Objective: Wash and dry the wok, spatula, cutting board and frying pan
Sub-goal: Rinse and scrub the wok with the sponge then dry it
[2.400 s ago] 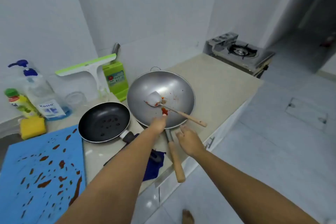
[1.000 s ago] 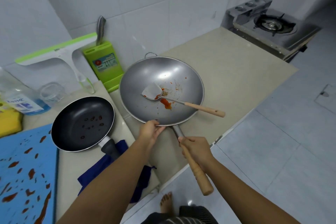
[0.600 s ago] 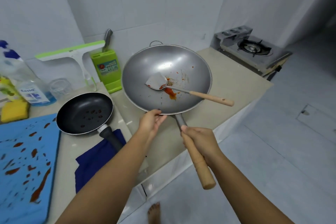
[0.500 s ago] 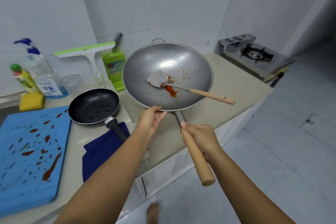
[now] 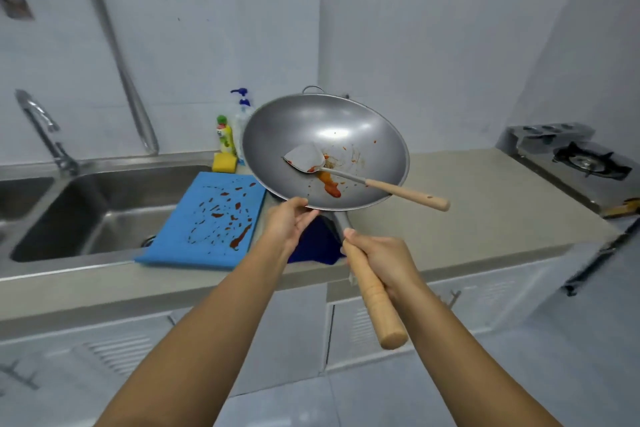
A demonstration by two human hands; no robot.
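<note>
The steel wok (image 5: 346, 121), smeared with red sauce, hangs in the air above the counter, tilted toward me. My right hand (image 5: 381, 258) grips its wooden handle. My left hand (image 5: 289, 222) pinches the near rim. A spatula (image 5: 363, 175) with a wooden handle lies inside the wok, its handle sticking out over the right rim. The blue cutting board (image 5: 207, 218), spotted with red sauce, lies on the counter beside the sink. The frying pan is hidden behind the wok.
A steel sink (image 5: 97, 208) with a tap (image 5: 41, 128) lies at the left. A yellow sponge (image 5: 224, 162) and two soap bottles (image 5: 225, 135) stand behind the board. A dark blue cloth (image 5: 313, 246) lies under the wok. A gas stove (image 5: 585, 159) stands far right.
The wok has been lifted off the counter and carried left, toward the sink. My view has swung left, so the sink and tap now show and the frying pan is hidden.
</note>
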